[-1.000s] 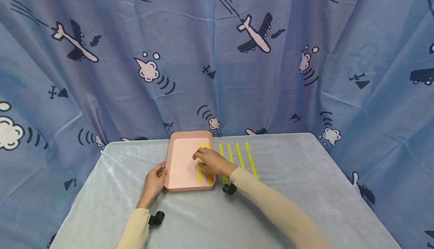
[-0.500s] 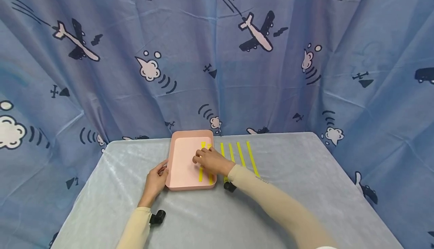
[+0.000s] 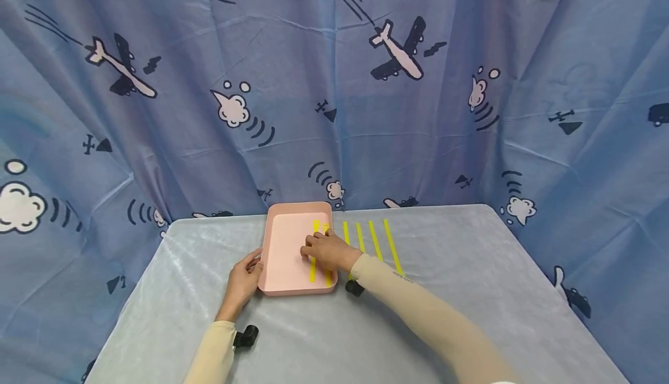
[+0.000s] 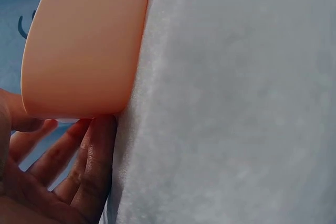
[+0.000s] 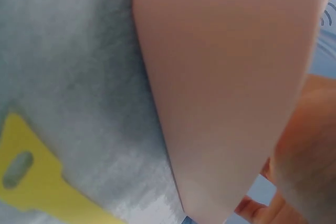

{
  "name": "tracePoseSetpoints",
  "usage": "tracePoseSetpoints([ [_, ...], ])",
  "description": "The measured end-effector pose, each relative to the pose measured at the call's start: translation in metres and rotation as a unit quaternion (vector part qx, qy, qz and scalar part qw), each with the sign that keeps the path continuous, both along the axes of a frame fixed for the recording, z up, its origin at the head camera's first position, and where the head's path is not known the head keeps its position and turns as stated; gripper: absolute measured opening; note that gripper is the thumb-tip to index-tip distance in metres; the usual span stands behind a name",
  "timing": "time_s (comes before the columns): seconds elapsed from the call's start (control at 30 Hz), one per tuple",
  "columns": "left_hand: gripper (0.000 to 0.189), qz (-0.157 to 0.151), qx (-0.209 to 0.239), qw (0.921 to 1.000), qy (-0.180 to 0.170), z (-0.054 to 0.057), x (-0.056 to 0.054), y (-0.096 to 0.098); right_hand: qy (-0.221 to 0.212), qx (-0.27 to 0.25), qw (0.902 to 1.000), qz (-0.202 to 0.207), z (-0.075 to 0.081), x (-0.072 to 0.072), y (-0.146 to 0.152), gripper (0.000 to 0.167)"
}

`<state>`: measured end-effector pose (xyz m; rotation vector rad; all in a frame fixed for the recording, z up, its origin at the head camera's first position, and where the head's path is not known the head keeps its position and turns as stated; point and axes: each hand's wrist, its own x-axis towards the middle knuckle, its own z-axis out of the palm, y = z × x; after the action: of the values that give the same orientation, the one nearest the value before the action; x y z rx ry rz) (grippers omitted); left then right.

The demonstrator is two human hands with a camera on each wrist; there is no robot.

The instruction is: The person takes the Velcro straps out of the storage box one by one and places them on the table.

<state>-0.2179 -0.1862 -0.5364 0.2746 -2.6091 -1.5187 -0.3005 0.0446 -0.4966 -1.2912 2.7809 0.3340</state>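
A shallow pink tray (image 3: 284,292) lies on the table, with two flat yellow strips (image 3: 312,273) lengthwise along its right side. My left hand (image 3: 240,285) rests at the tray's left side. In the left wrist view its fairly straight fingers (image 4: 97,166) touch the outer wall. My right hand (image 3: 331,251) reaches over the right rim, fingers bent down over the strips. Its fingertips are partly hidden, so whether they pinch a strip is unclear. The right wrist view shows part of this hand (image 5: 310,150) beyond the tray wall (image 5: 226,77).
Several more yellow strips (image 3: 393,247) lie roughly side by side right of the tray, partly behind my right forearm. One strip's wider end (image 5: 31,166) has an oval slot. A grey cloth covers the table (image 3: 470,291). A blue printed curtain (image 3: 292,82) hangs behind.
The whole head view has shifted slightly, carrying the scene a little to the right. My right fingers have moved slightly over the strips; my left hand stays at the tray's left side.
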Motion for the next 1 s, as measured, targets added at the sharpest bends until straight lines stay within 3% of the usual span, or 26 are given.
tracePoseSetpoints([
  [0.2, 0.042, 0.008, -0.002, 1.0, -0.004, -0.0007, 0.0, 0.0017, 0.002, -0.004, 0.9999, -0.01, -0.0026, -0.0028, -0.001, 0.029],
  [0.5, 0.042, 0.007, -0.004, 1.0, -0.003, -0.0027, -0.0008, 0.0025, 0.008, -0.013, 0.9999, 0.007, -0.0052, -0.0058, -0.0023, 0.022],
  [1.0, 0.042, 0.005, -0.003, 1.0, 0.0, -0.0003, -0.0003, 0.0028, 0.048, -0.043, 0.9949, 0.077, -0.0074, -0.0021, -0.0042, 0.02],
])
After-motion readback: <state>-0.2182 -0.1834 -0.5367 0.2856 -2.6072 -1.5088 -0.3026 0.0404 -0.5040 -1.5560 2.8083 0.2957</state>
